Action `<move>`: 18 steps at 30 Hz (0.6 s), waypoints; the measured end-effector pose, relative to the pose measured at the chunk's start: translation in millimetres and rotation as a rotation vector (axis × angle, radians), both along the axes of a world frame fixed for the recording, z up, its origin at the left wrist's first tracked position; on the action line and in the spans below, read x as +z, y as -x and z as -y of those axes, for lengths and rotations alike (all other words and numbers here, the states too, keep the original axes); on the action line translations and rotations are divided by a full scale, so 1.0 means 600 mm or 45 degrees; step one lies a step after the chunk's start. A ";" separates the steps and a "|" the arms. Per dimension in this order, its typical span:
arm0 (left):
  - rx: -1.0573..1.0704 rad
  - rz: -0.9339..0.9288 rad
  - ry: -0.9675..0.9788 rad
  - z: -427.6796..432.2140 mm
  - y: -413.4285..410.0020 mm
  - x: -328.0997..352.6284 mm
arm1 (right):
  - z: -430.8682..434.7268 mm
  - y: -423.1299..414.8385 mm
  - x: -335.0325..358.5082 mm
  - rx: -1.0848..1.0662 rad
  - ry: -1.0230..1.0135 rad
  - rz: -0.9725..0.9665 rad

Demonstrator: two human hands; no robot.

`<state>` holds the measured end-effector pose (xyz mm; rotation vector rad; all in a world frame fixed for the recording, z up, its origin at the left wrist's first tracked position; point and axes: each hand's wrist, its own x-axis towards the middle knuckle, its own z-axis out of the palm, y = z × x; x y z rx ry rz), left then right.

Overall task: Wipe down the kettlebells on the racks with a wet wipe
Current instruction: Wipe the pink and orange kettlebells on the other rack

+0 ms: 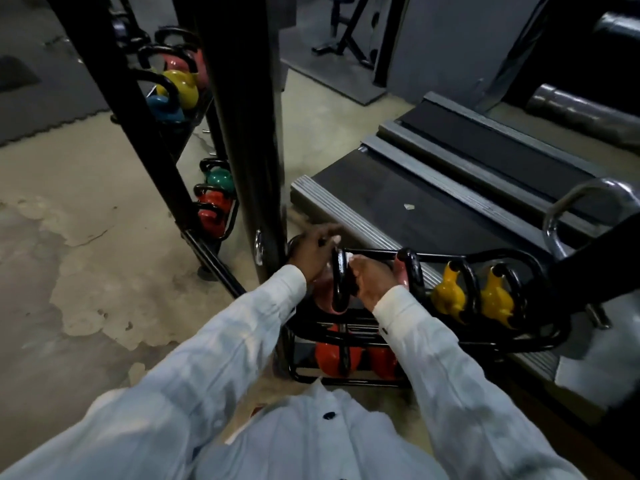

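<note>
A pink kettlebell [323, 294] with a black handle [341, 282] stands at the left end of the black rack's [540, 268] upper shelf. My right hand [372, 278] grips the handle's side, fingers curled round it. My left hand [313, 252] curls over the top of the same kettlebell from the left. Small pale bits show at both hands' fingertips; I cannot tell which hand holds the wet wipe. To the right on the shelf stand another pink kettlebell [401, 271] and two yellow ones [448, 296] [497, 299]. Orange kettlebells [334, 360] sit on the lower shelf.
A mirror with a black frame post [242, 133] stands to the left and reflects the rack. A treadmill deck [450, 202] lies behind the rack. A chrome handle [588, 192] rises at the right. Bare concrete floor [86, 254] spreads to the left.
</note>
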<state>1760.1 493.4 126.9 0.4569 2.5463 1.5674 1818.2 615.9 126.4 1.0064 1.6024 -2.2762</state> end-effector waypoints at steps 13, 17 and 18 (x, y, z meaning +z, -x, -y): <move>-0.071 0.260 -0.100 -0.010 0.016 -0.007 | 0.022 -0.030 0.001 -0.029 -0.160 -0.034; -0.013 0.242 -0.155 -0.008 0.013 -0.018 | 0.046 -0.103 -0.023 -0.120 -0.425 -0.250; 0.001 0.261 -0.189 -0.008 0.012 -0.017 | 0.050 -0.106 -0.023 -0.137 -0.537 -0.314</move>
